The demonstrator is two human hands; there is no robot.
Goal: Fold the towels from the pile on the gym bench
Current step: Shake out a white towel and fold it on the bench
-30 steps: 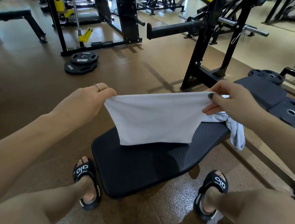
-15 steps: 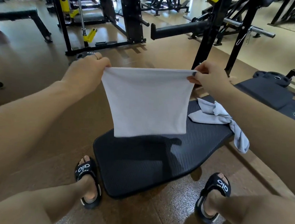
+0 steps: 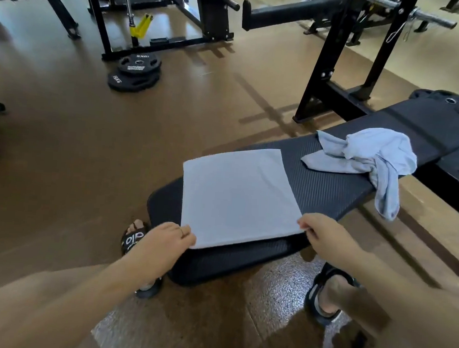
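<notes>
**Head view: towel laid down flat on the bench**

Head camera shows the big change of the last second: the white towel point(image 3: 237, 196), which was hanging in the air between both hands a moment ago, now lies flat on the near end of the gym bench point(image 3: 329, 187). It forms a neat rectangle, and its left part reaches past the bench edge over the floor.

The left hand point(image 3: 162, 244) pinches the towel's near left corner between thumb and fingers. The right hand point(image 3: 325, 236) pinches the near right corner the same way. Both hands sit low at the bench edge, so neither has let go yet.

For the task, this looks like the end of one fold and the start of the next: the towel is spread and squared, and the likely next step is another fold across it, though that is only a guess from how it lies.

Counting what is there:
- Two towels: the flat one, and one crumpled towel point(image 3: 367, 157) further along the bench, with a tail hanging over the bench's right edge. The two lie close but do not touch.
- One bench under them.
- Two hands, both gripping.
- Two black sandals point(image 3: 134, 239) on the floor, one each side of the bench end.
- A stack of weight plates point(image 3: 134, 71) on the floor well behind; at least two show.

So one towel is in hand and one waits unfolded.
</notes>
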